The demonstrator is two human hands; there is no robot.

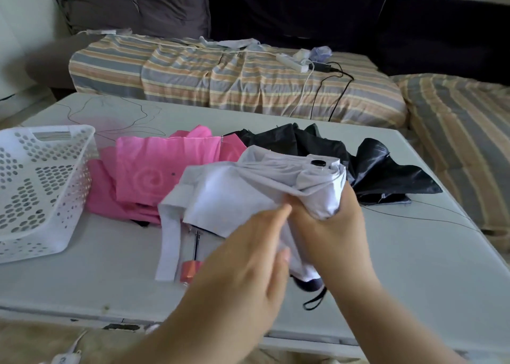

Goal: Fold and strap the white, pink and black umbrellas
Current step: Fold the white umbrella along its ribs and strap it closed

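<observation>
On my far left a white perforated basket [41, 187] sits on the pale table [414, 267], near the table's left edge. Just right of it lies the pink umbrella [154, 176], its canopy spread loose and crumpled on the tabletop, with a thin shaft and an orange-red handle [190, 271] showing nearer to me.

In the middle I have the white umbrella [248, 192], raised a little off the table and overlapping the pink one. Its white strap [169, 242] hangs down from the left side of the canopy, ending beside the orange-red handle. My left hand [242, 258] comes in from below, fingers fairly straight and laid against the white fabric; I see it touching the folds, and it looks blurred, so I cannot tell if any finger pinches the cloth. Directly right of it, my right hand [328, 225] is curled round the bunched canopy, gripping it from beneath, so the umbrella's top end sticks out above my fist. Its dark handle [309, 282] and black wrist loop [314, 300] hang below, between my two wrists.

Behind and right of my right hand lies the black umbrella [372, 167], unfolded and slack on the table. Beyond the table runs a striped sofa cover [193, 79] with a power strip [292, 61].
</observation>
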